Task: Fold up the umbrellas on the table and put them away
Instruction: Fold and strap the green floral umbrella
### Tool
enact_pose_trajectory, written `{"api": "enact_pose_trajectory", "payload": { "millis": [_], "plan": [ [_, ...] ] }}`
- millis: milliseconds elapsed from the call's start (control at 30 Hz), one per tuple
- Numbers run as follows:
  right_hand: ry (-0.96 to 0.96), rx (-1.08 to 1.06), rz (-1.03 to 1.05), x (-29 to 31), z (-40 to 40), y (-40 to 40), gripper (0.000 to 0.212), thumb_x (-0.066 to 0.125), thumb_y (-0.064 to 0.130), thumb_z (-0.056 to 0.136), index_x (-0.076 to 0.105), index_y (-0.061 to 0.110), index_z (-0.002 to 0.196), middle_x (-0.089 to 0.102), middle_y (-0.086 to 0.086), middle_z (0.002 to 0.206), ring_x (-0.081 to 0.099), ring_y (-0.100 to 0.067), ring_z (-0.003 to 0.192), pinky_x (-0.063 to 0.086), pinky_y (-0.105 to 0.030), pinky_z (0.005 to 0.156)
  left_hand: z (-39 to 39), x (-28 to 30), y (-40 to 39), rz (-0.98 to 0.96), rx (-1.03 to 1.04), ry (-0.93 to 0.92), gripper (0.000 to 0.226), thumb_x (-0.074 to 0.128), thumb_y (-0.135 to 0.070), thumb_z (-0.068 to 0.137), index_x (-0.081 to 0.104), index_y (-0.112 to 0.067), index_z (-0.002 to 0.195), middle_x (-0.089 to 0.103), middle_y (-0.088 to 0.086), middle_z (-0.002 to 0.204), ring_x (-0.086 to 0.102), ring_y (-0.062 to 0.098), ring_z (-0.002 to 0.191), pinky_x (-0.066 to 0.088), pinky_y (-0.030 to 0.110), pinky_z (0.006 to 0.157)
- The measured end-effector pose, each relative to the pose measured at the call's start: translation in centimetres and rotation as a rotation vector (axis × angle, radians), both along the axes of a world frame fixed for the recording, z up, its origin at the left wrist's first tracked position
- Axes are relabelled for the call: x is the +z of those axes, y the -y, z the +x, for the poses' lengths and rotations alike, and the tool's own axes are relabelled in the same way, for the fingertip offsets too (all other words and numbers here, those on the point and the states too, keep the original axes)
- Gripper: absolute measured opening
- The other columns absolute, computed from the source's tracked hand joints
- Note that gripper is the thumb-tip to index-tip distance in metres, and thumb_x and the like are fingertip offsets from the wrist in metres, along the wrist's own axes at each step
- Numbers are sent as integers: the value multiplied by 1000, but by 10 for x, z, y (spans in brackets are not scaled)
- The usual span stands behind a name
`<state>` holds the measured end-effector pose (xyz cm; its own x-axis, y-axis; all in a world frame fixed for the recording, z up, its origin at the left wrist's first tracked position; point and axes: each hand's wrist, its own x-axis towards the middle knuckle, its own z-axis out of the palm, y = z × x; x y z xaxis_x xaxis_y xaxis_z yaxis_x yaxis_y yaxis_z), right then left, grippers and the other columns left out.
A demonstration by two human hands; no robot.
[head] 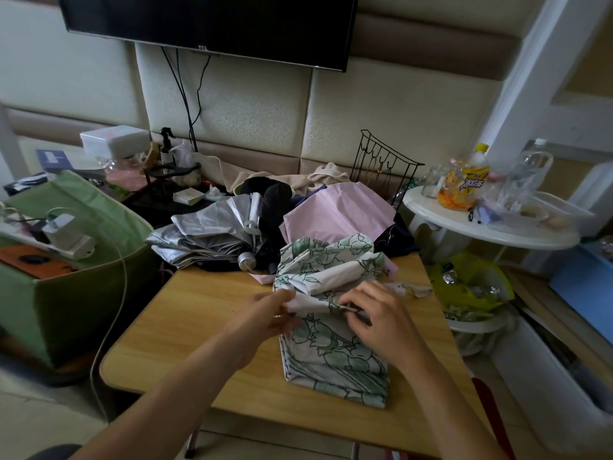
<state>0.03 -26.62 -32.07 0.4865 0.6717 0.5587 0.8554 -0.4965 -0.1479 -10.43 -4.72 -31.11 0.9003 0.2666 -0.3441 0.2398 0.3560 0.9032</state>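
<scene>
Flower umbrella: The white umbrella with green flowers [331, 340] lay on the wooden table [205, 330], near the front edge and a bit to the right. Its cloth was loose and bunched up in the middle.
Left hand: The left hand [272, 313] pinched a fold of the flower umbrella's cloth on its left side.
Right hand: The right hand [371, 313] had curled fingers that held the bunched cloth in the middle of the same umbrella. The two hands were close together.
Silver umbrella: A silver umbrella [209, 234] lay crumpled at the back of the table, on the left.
Pink umbrella: A pink umbrella [338, 210] lay at the back too, just behind the flower one and touching it.
Dark cloth: Some black cloth [275, 197] sat between the silver and pink umbrellas.
Green box: A green box [83, 280] stood left of the table.
Round table: A small white round table [491, 227] stood to the right, with a yellow drink bottle [467, 180] on it.
TV: A black TV [205, 24] hung on the wall behind.
</scene>
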Motion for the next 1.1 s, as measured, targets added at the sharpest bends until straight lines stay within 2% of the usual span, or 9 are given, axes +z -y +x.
{"api": "enact_pose_trajectory", "payload": {
  "millis": [100, 233, 333, 400, 467, 633, 800, 967, 1100],
  "plan": [
    [7, 21, 20, 2, -5, 1, 15, 64, 22, 91, 74, 21, 102, 57, 8, 92, 55, -12, 91, 45, -27, 82, 4, 1, -2, -180, 53, 5, 18, 64, -2, 95, 61, 8, 109, 74, 23, 101, 75, 32, 92, 64, 30, 75],
    [31, -2, -53, 6, -11, 4, 24, 75, 25, 84, 64, 24, 105, 55, 8, 101, 52, -12, 96, 41, -24, 85, 11, -2, -6, -247, 66, -14, 26, 59, 8, 92, 57, 12, 118, 71, 25, 110, 75, 27, 86, 63, 29, 69],
    [35, -3, -78, 5, -11, 8, 31, 77, 5, 77, 61, 24, 95, 52, 9, 95, 51, -12, 92, 44, -27, 82, 15, -5, -8, -244, 44, -27, 25, 56, -2, 96, 58, 8, 119, 75, 22, 102, 76, 29, 88, 63, 32, 68],
    [1, 10, -86, 3, -11, 12, 29, 74, 2, 77, 65, 25, 94, 53, 10, 94, 52, -11, 93, 48, -30, 81, 18, -5, -9, -215, 13, -43, 25, 59, -17, 99, 61, 1, 117, 77, 17, 92, 76, 30, 87, 63, 35, 68],
    [-60, 29, -96, 0, -9, 15, 27, 72, 5, 80, 69, 27, 94, 54, 11, 95, 52, -10, 95, 49, -33, 80, 22, -9, -10, -151, 1, -74, 32, 66, -25, 97, 62, -4, 121, 78, 15, 100, 76, 30, 93, 62, 37, 72],
    [-266, 46, -152, -6, -3, 25, 27, 73, 12, 87, 79, 36, 97, 55, 22, 95, 52, 0, 99, 51, -35, 83, 30, -14, -9, -135, 137, -31, 35, 61, 10, 92, 60, 3, 126, 73, 23, 106, 73, 30, 84, 63, 33, 61],
    [-354, 23, -186, -6, -1, 24, 28, 76, 14, 89, 81, 38, 102, 58, 25, 96, 54, 2, 101, 51, -30, 89, 32, -14, -10, -141, 150, 27, 48, 56, 16, 90, 59, -8, 131, 71, 22, 109, 72, 30, 87, 63, 34, 63],
    [-444, 1, -271, -4, 1, 21, 29, 72, 11, 92, 78, 38, 102, 62, 26, 99, 58, 5, 102, 50, -26, 93, 22, -6, -10, 95, -102, 36, 72, 63, 23, 82, 41, -16, 139, 68, 15, 116, 70, 32, 101, 63, 39, 69],
    [-526, -4, -360, -4, -3, 18, 27, 67, 12, 92, 76, 36, 103, 63, 22, 102, 58, 5, 98, 48, -14, 85, 13, -9, -12, 442, -129, -10, 79, 77, 15, 75, 32, -18, 131, 61, 12, 107, 67, 22, 90, 61, 29, 69]
  ]
}}
